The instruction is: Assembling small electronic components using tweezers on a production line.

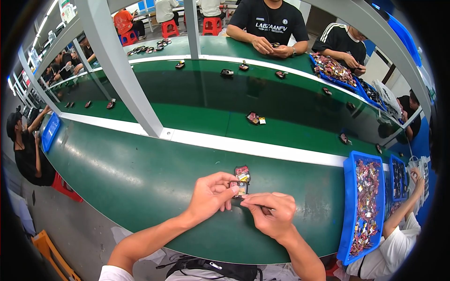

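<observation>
One small dark-framed piece (242, 190) was up over the green table (140, 168), left hand (212, 193) pinching it thumb-to-fingers, right hand (273, 210) curled into a tight pinch at its lower edge; couldn't tell on what. Its face pointed up at the camera, squarish, so no clear long axis. Just beyond: a pink-and-black piece (242, 172). Loads of bare tabletop leftward, but a blue tray (349, 201) limited the right. Past the white rail (234, 145), a green belt (201, 122) ran by, with a co-worker (274, 21) opposite.

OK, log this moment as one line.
left hand: holds black-framed part | right hand: at its lower edge | blue tray: right of hands
</observation>
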Demonstrator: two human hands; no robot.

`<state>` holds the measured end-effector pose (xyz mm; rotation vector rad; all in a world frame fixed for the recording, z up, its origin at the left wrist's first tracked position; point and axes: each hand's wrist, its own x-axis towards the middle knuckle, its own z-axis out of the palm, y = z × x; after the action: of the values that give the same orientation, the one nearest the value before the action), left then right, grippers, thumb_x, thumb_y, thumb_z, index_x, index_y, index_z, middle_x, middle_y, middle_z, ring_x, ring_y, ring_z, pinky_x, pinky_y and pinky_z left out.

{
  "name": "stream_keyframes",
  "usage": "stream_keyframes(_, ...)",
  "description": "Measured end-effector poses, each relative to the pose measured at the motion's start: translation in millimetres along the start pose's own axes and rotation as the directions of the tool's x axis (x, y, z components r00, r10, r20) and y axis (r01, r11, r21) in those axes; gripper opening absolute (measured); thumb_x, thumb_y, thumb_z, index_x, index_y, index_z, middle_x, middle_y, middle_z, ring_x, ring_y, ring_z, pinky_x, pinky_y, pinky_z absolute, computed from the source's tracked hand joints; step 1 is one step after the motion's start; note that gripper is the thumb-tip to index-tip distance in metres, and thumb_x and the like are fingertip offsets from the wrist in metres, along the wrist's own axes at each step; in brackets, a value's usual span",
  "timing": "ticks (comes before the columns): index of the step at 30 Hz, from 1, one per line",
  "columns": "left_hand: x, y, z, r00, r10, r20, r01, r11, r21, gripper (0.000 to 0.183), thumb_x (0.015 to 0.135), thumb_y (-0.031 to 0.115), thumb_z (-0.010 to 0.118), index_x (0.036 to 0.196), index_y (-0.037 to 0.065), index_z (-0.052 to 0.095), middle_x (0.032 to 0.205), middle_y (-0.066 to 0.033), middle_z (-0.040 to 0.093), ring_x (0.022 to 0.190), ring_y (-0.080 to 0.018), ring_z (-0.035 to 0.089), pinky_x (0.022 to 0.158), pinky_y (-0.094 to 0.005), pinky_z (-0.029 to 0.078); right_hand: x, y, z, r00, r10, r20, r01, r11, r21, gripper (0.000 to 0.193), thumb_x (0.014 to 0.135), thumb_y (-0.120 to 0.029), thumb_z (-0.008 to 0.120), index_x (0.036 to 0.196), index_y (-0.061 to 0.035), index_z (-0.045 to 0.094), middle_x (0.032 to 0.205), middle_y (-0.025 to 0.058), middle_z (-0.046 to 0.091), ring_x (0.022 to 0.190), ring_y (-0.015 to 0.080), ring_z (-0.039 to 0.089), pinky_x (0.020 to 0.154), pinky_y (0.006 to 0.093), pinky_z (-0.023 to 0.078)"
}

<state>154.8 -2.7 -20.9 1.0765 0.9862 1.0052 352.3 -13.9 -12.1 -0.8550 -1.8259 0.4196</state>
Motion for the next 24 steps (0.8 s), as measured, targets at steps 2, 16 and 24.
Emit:
stream_keyframes(2,0,-1,0,1.000,-0.007,-0.011,0.007,1.000,0.015,0.021,0.097,0.001,0.065,0.115,-0.008,0.063,0.082,-0.0095,0.068,0.057,-0.0114,0.064,0.047,-0.0228,0.048,-1,0,1,1.000,-0.003,0.003,0.003,1.000,-0.002,0.014,0.074,0.000,0.082,0.080,-0.0102,0.075,0.080,0.0010,0.077,0.050,0.0093,0.061,0.044,0.0246,0.033)
stream_keyframes(16,87,22,-47,0.954,0.043,-0.295,-0.016,0.995,0.094,0.017,0.094,0.000,0.063,0.107,-0.012,0.061,0.080,-0.0152,0.069,0.055,-0.0199,0.069,0.049,-0.0294,0.057,1,6,-6,0.977,0.109,-0.186,-0.106,0.994,0.025,0.018,0.073,-0.003,0.086,0.087,-0.0043,0.074,0.087,0.0056,0.078,0.039,0.0070,0.041,0.042,0.0233,0.035)
stream_keyframes(24,163,56,-98,0.764,0.426,-0.484,0.267,0.474,0.839,0.034,0.090,0.015,0.073,0.109,-0.011,0.059,0.085,-0.0178,0.068,0.066,-0.0275,0.069,0.060,-0.0380,0.059,0,7,2,0.992,0.011,-0.125,-0.018,0.998,-0.053,0.015,0.074,-0.006,0.084,0.084,-0.0073,0.073,0.080,0.0038,0.075,0.049,0.0176,0.060,0.046,0.0276,0.043)
